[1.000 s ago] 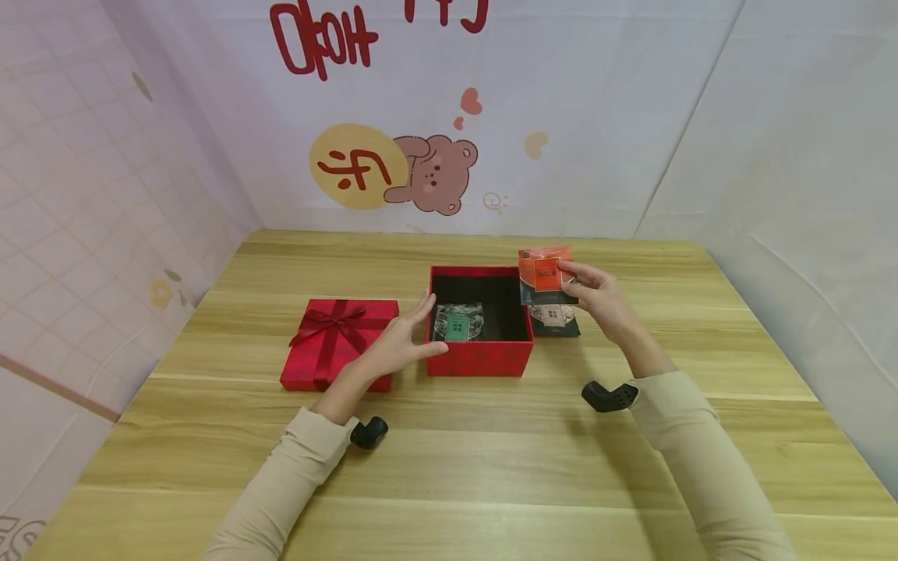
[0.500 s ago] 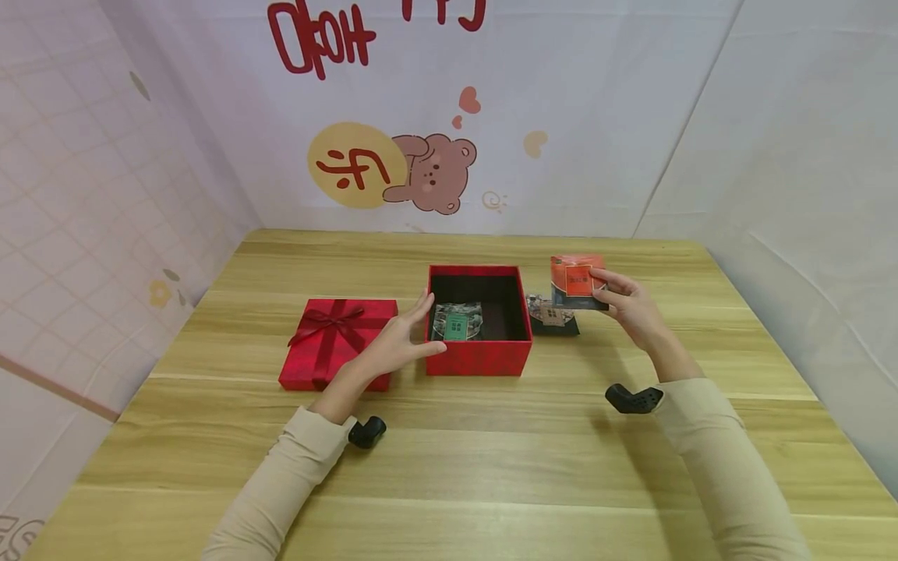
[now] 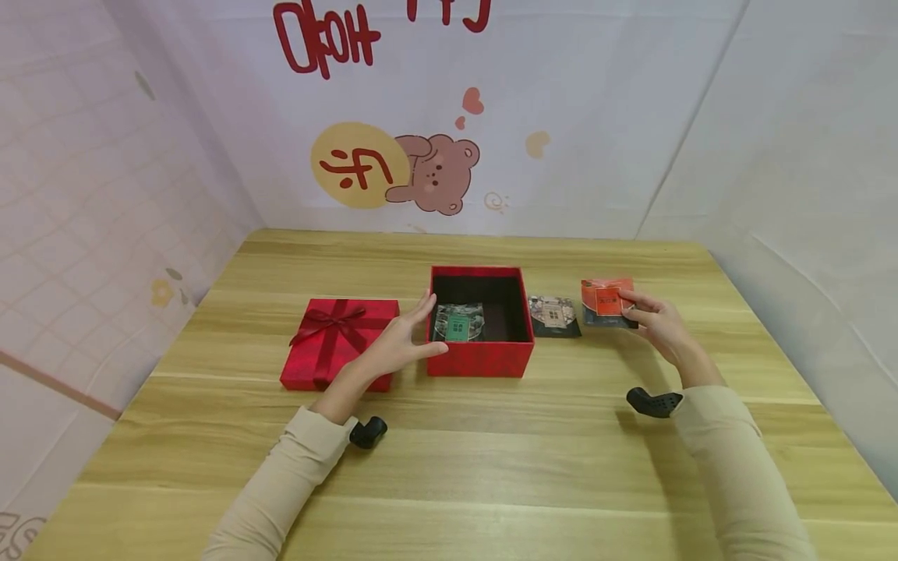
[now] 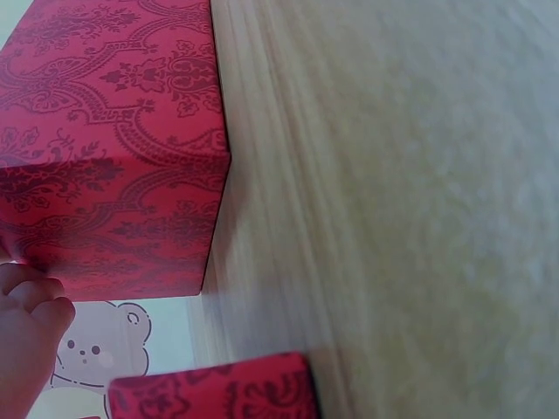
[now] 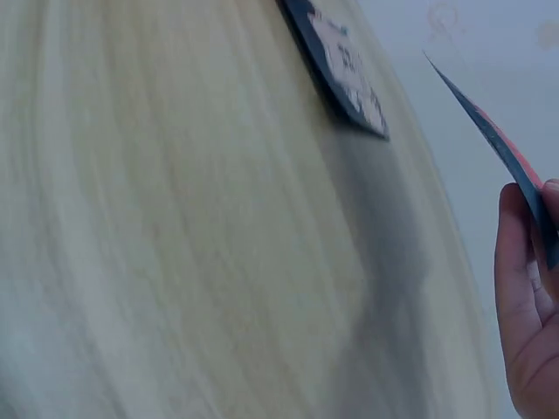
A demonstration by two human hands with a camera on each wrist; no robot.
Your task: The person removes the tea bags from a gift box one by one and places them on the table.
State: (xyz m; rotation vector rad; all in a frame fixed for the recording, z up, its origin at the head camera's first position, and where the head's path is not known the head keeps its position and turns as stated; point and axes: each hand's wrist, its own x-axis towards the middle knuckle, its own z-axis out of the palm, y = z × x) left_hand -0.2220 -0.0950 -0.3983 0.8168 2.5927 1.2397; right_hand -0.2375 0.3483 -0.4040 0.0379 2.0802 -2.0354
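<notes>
My right hand pinches an orange-and-black square packet by its right edge. In the right wrist view the packet shows nearly edge-on, between thumb and fingers, raised above the table. Just left of it a beige-and-black packet lies face up. My left hand rests at the left side of an open red box, its thumb reaching past the front corner and its fingers along the side wall. Within the black-lined box, a green-and-black packet leans at the left. The left wrist view shows the box's patterned outer walls.
The red lid, topped with a dark red ribbon bow, lies left of the box, partly behind my left hand and forearm. All stand on a wood-grain table. A white printed backdrop rises behind its far edge.
My right hand has carried the orange packet from beside the box's right rim to the right and lower, past the beige packet, which is now uncovered. The left hand stays at the box.
</notes>
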